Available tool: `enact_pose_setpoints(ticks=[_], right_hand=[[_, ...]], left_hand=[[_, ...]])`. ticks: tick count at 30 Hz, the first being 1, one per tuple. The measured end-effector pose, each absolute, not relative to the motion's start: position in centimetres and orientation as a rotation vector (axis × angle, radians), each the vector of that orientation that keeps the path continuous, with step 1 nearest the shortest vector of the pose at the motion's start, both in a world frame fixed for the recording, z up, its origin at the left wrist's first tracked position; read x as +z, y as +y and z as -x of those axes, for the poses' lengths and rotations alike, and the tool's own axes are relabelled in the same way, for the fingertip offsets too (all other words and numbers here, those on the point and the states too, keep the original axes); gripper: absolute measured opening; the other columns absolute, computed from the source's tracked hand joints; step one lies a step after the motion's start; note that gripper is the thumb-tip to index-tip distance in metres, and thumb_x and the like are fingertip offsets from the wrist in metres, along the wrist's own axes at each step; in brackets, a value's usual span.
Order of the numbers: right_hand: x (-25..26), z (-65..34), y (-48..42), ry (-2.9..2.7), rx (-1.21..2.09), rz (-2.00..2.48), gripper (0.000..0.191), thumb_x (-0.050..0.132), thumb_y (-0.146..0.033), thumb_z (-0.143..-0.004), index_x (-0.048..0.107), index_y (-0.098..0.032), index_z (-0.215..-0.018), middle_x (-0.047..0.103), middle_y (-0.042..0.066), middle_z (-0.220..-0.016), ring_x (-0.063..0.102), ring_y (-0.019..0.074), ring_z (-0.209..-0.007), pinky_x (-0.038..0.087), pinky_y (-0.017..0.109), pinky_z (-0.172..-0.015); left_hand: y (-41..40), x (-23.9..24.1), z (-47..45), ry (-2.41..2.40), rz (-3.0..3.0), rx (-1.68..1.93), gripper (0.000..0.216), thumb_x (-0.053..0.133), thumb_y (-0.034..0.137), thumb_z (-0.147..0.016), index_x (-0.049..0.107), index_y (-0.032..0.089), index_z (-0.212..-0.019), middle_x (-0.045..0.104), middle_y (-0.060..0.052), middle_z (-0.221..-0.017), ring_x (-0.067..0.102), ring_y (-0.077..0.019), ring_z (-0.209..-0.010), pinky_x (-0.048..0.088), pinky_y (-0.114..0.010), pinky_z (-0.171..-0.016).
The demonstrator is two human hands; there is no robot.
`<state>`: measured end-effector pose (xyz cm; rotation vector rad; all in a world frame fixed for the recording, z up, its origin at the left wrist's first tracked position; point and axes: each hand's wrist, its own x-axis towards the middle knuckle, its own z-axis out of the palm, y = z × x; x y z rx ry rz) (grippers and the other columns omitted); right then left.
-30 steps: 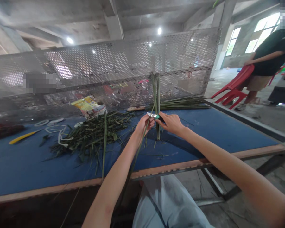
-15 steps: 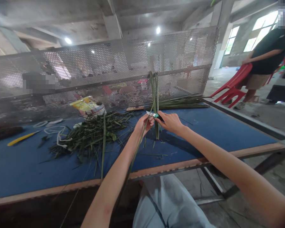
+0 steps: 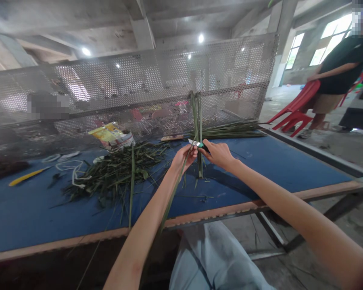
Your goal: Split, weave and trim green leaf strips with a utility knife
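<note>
My left hand is closed on a long green leaf strip, whose lower part trails down past my forearm and over the table edge. In my right hand is a utility knife with a green and black handle. Its blade points left and meets the strip just above my left fingers. Behind both hands an upright bundle of leaf strips rises from the table, its lower part partly hidden by my fingers.
A heap of cut leaves covers the left middle of the blue table. Left of it lie a yellow knife and white cord. Long leaves lie at the back, before a perforated metal screen. A person stands by a red chair.
The knife and right hand have shifted very slightly to the right along the strip. The strip's lower end hangs a little differently. Otherwise the scene looks the same.
</note>
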<state>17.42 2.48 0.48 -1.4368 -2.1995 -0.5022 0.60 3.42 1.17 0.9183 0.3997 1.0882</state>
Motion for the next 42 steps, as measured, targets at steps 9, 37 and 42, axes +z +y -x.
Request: enact_pose_setpoints(ticks=[9, 37, 42], right_hand=[[0.3, -17.6, 2.9, -2.163, -0.511, 1.451, 0.049, 0.018, -0.05, -0.096, 0.045, -0.017, -0.12, 0.069, 0.011, -0.098, 0.062, 0.0228, -0.071, 0.017, 0.027, -0.055], [0.2, -18.5, 4.0, -2.1, -0.63, 1.55, 0.054, 0.012, -0.049, -0.097, 0.05, -0.014, -0.113, 0.067, 0.015, -0.1, 0.063, 0.0227, -0.074, 0.017, 0.027, -0.055], [0.1, -18.6, 4.1, -2.101, -0.626, 1.552, 0.052, 0.012, -0.048, -0.097, 0.049, -0.015, -0.113, 0.067, 0.015, -0.102, 0.063, 0.0234, -0.075, 0.017, 0.027, -0.054]], left_hand=[[3.2, 1.3, -0.7, 0.434, -0.903, 1.103, 0.024, 0.043, 0.015, -0.089, 0.063, 0.008, -0.077, 0.059, -0.007, -0.071, 0.055, -0.0076, -0.059, 0.047, -0.016, -0.056], [2.7, 1.3, -1.3, 0.381, -0.907, 1.082, 0.023, 0.046, 0.014, -0.087, 0.048, 0.013, -0.064, 0.048, -0.002, -0.065, 0.044, -0.0071, -0.053, 0.039, -0.02, -0.053], [2.5, 1.5, -1.4, 0.368, -0.904, 1.068, 0.025, 0.043, 0.013, -0.087, 0.045, 0.014, -0.062, 0.046, -0.001, -0.064, 0.042, -0.0071, -0.052, 0.037, -0.02, -0.052]])
